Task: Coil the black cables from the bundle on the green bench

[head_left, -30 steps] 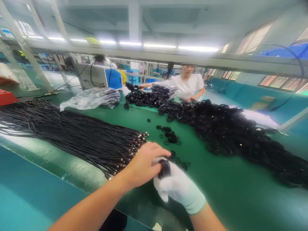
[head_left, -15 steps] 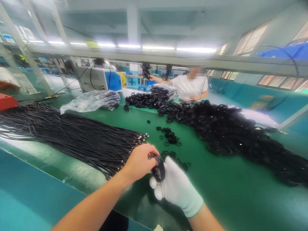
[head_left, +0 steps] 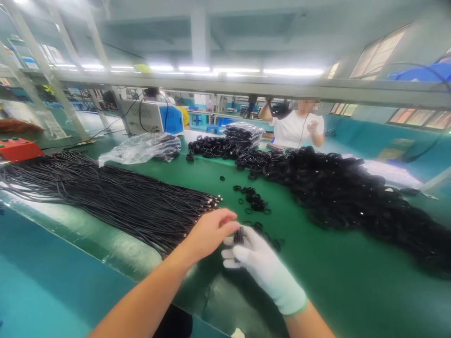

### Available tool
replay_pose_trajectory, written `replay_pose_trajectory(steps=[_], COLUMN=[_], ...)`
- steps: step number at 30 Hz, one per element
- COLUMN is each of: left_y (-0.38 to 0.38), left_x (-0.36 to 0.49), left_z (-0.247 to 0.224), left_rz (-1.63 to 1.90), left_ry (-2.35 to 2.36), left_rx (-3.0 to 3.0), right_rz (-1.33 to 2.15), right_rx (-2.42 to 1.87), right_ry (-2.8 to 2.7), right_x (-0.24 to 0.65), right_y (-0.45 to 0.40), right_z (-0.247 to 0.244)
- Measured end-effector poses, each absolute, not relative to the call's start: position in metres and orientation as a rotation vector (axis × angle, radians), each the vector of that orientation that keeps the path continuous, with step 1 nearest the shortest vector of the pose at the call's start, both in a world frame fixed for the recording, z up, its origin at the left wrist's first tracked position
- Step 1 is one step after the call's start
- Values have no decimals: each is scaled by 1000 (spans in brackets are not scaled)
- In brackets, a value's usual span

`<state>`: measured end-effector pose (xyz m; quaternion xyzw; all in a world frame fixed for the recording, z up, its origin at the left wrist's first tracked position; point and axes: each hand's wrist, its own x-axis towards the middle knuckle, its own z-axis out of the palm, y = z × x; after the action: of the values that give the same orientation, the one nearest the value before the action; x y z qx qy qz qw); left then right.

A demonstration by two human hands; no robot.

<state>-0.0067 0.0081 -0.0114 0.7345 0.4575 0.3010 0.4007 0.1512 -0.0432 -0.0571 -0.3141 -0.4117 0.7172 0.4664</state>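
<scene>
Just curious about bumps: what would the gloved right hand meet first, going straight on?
Probably the bare left hand, just ahead of the gloved right hand, though depth is unclear and they might be touching.

1. a red box [head_left: 21,150] at the left, dark buttons on its top.
2. a grey machine [head_left: 143,117] with a blue vented side, thin dark cords hanging in front of it.
3. a yellow round thing [head_left: 183,115] just behind that (too blurred to name).
4. a long metal beam [head_left: 218,85] crossing overhead, with lit ceiling lights [head_left: 292,72] beyond.
5. a person [head_left: 294,129] in a white top, across the table [head_left: 352,277].
</scene>
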Motion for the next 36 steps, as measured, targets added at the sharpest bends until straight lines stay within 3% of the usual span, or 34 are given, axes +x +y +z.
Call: replay_pose_trajectory(steps=[13, 19, 26, 32, 36], left_y=[-20, -17, -24, -16, -6], left_x=[-6, -11, -9, -2, -4], left_z=[-39, -35, -34, -50, -36], left_rz=[675, 602, 946, 1092, 976], left_ry=[869, 922, 1225, 1233, 1214], left_rx=[1319, 1441, 2050, 1911, 1904], right_rz=[1939, 1930, 1951, 1968, 2028], right_rx=[-640, -653, -694, -637, -493], right_ry=[-1005, -1006, -1037, -961, -855], right_x=[150, 150, 148, 144, 149], right_y=[-47, -48, -49, -51, -49], right_z=[-59, -65, -64, -66, -70])
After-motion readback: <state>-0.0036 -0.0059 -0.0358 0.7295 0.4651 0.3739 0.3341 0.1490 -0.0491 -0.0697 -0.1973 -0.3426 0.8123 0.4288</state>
